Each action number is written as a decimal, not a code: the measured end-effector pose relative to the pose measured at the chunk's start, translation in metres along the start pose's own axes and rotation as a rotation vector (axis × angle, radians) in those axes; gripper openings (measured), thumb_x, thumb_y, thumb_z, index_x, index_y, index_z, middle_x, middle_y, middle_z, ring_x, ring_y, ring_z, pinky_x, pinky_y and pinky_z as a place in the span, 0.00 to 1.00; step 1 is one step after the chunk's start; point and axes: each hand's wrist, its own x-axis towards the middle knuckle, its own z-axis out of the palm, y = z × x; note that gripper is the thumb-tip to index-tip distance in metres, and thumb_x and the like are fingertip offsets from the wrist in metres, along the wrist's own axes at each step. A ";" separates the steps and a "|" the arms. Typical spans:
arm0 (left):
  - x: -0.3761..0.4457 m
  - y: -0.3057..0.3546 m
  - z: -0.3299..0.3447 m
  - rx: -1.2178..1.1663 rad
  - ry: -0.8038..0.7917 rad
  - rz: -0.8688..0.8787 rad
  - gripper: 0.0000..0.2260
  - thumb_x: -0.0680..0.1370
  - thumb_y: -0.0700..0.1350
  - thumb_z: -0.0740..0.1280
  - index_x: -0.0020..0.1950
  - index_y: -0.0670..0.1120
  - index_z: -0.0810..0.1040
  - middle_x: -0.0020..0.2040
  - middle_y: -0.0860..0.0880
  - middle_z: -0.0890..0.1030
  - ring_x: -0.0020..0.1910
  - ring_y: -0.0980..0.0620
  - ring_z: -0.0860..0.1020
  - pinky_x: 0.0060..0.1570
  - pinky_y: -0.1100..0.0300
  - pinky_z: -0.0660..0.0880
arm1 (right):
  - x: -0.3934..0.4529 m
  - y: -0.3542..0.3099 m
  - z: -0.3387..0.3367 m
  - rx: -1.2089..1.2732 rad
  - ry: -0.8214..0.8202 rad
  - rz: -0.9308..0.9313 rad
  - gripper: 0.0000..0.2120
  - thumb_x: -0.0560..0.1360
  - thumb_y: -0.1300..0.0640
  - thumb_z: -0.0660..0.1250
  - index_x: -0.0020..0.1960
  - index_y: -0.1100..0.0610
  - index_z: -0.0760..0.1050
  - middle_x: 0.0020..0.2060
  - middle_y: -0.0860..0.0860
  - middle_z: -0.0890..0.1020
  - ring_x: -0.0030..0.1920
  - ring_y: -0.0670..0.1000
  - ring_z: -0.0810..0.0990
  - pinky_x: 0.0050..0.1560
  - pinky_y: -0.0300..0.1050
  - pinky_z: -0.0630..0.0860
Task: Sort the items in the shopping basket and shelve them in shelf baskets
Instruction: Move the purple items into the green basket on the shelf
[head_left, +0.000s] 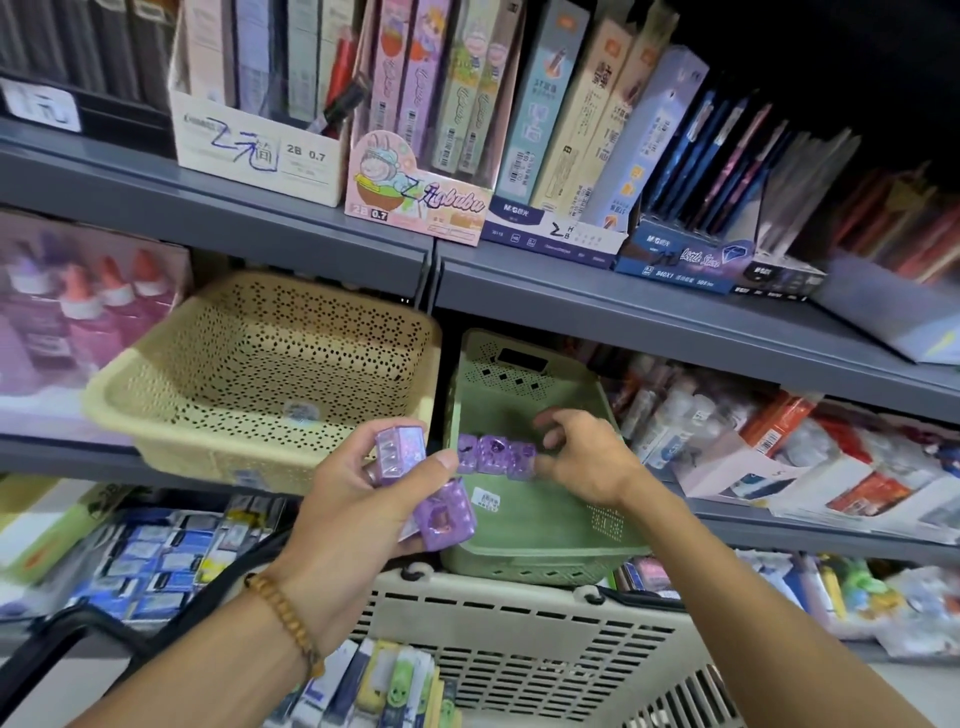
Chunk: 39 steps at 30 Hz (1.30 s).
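Note:
My left hand grips several small purple packets, one at its fingertips and one under the thumb. A row of three purple packets hangs over the green shelf basket, and my right hand pinches its right end. To the left, the tan perforated shelf basket holds one small purple-blue item. Below my arms is the beige shopping basket with several packaged items inside.
Grey metal shelves carry boxes of pencil leads and pens above. Glue bottles stand at the left, and loose stationery packs lie at the right. Blue boxed items fill the lower shelf. The shopping basket's black handle curves at lower left.

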 end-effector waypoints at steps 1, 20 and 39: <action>-0.001 0.000 0.001 -0.016 0.008 -0.003 0.12 0.68 0.42 0.75 0.49 0.51 0.80 0.37 0.47 0.83 0.34 0.49 0.83 0.34 0.55 0.80 | -0.011 -0.007 -0.003 0.096 0.051 -0.057 0.17 0.75 0.54 0.72 0.62 0.54 0.76 0.44 0.47 0.80 0.45 0.46 0.77 0.51 0.40 0.73; -0.009 0.001 0.013 -0.062 0.082 -0.125 0.10 0.73 0.40 0.73 0.52 0.44 0.76 0.50 0.40 0.83 0.40 0.47 0.84 0.31 0.57 0.80 | -0.110 -0.058 0.002 0.287 0.010 -0.431 0.22 0.73 0.58 0.72 0.63 0.41 0.74 0.48 0.42 0.81 0.43 0.42 0.82 0.50 0.37 0.79; 0.002 0.006 -0.006 0.538 -0.087 0.057 0.16 0.71 0.43 0.75 0.52 0.55 0.73 0.41 0.56 0.83 0.29 0.58 0.80 0.26 0.66 0.72 | 0.021 0.012 0.006 -0.458 -0.097 0.034 0.09 0.74 0.62 0.66 0.54 0.58 0.78 0.53 0.59 0.81 0.54 0.60 0.80 0.53 0.49 0.77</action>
